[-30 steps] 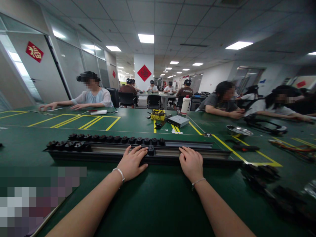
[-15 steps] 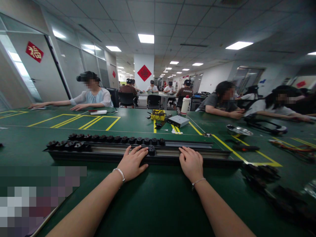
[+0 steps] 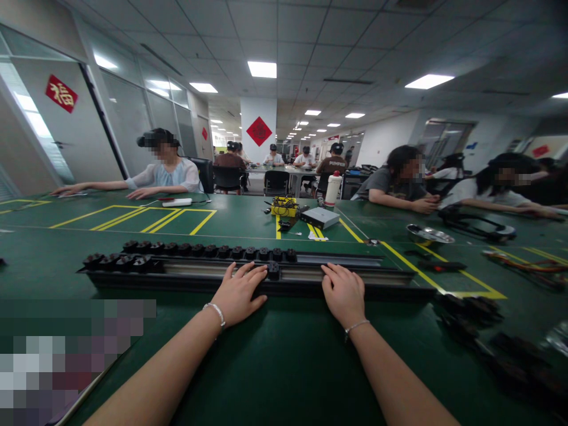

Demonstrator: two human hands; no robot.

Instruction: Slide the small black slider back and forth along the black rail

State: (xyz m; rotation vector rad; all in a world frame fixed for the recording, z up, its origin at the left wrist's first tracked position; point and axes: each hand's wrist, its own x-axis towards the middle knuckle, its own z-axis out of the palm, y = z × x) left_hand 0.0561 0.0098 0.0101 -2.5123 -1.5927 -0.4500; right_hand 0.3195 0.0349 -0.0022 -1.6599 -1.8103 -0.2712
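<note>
A long black rail [image 3: 190, 283] lies across the green table in front of me. Several black modules [image 3: 116, 261] sit at its left end, and a single black module [image 3: 273, 271] sits near its middle. My left hand [image 3: 239, 290] rests over the rail with spread fingers, its fingertips beside the single module. Further right, my right hand [image 3: 344, 291] lies on the rail, fingers stretched out, holding nothing. Just behind is a second rail [image 3: 339, 259] with a row of several black modules [image 3: 210, 251] along its left and middle.
Beyond the rails are a yellow basket with cables [image 3: 284, 206], a grey box [image 3: 320, 217] and a white bottle [image 3: 332, 189]. A metal bowl [image 3: 430, 234], coloured wires [image 3: 528, 265] and black parts [image 3: 470, 310] lie at the right. Other people sit around the table.
</note>
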